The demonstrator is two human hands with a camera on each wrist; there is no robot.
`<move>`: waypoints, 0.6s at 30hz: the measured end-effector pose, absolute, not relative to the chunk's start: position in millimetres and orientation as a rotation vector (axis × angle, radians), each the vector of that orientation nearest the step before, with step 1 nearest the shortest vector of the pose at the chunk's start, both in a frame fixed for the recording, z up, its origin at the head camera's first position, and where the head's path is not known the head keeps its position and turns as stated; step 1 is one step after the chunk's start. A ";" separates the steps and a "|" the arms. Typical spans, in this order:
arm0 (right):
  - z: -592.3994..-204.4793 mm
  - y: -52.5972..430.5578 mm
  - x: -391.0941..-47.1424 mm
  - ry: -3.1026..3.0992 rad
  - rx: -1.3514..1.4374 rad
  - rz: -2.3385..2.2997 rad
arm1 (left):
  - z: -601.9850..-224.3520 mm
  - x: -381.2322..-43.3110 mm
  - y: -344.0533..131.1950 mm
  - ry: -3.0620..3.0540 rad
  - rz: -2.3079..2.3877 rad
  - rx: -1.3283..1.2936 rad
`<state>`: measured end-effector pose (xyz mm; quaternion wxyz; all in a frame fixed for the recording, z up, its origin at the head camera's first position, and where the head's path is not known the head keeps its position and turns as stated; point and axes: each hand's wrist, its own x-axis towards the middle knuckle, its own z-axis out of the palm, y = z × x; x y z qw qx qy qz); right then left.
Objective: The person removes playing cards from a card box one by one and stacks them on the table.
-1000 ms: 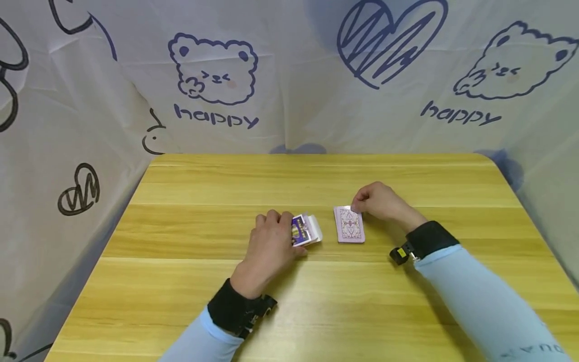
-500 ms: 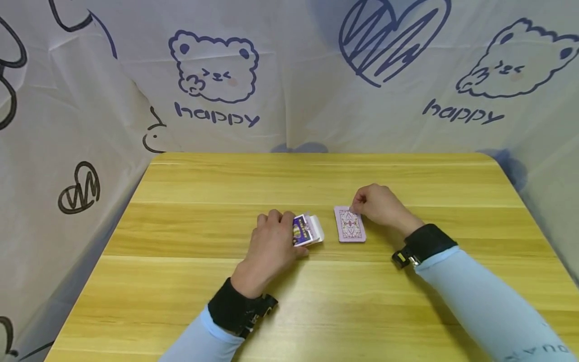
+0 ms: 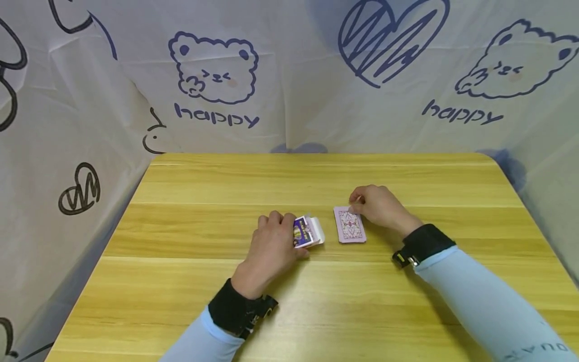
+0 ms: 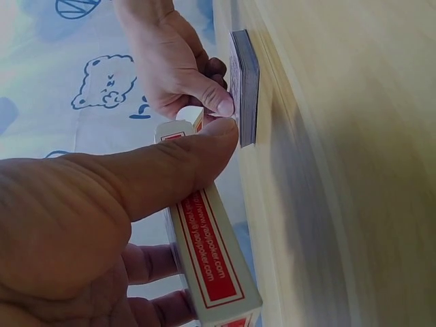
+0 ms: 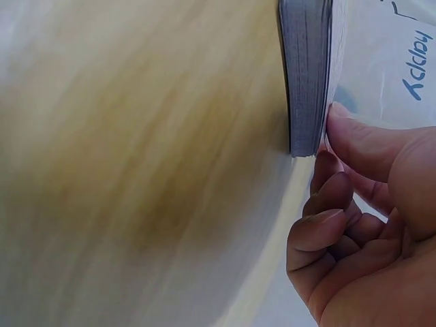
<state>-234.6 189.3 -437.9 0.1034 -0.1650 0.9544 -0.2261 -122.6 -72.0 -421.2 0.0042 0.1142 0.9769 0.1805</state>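
My left hand [image 3: 270, 246] grips a card box [image 3: 303, 233] with a purple and yellow picture on its face, its white flap pointing right. In the left wrist view the thumb lies across the box's red and white side [image 4: 210, 252], with fingers on the opposite side. Just right of the box, a deck of playing cards [image 3: 350, 227] lies face down with pink patterned backs. My right hand [image 3: 384, 208] is at the deck's far edge. In the right wrist view its thumb [image 5: 361, 139] and forefinger pinch a thin card edge at the top of the deck [image 5: 306, 75].
The deck lies on a wooden table [image 3: 199, 311]. Behind it hangs a white cloth [image 3: 303, 100] with bear and heart drawings; more cloth hangs at both sides. Each wrist wears a black band [image 3: 429, 240] with a small camera.
The right hand has shifted slightly, its fingers a little more spread at the deck's far edge. The left hand and the box have barely moved.
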 end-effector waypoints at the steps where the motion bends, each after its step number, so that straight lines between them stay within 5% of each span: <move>1: -438.5 189.5 -234.7 2.814 -0.490 -0.677 | -421.3 -122.5 -72.1 3.062 0.563 0.360; 18: -443.6 191.3 -236.4 2.813 -0.484 -0.741 | -420.3 -122.5 -72.0 3.059 0.564 0.368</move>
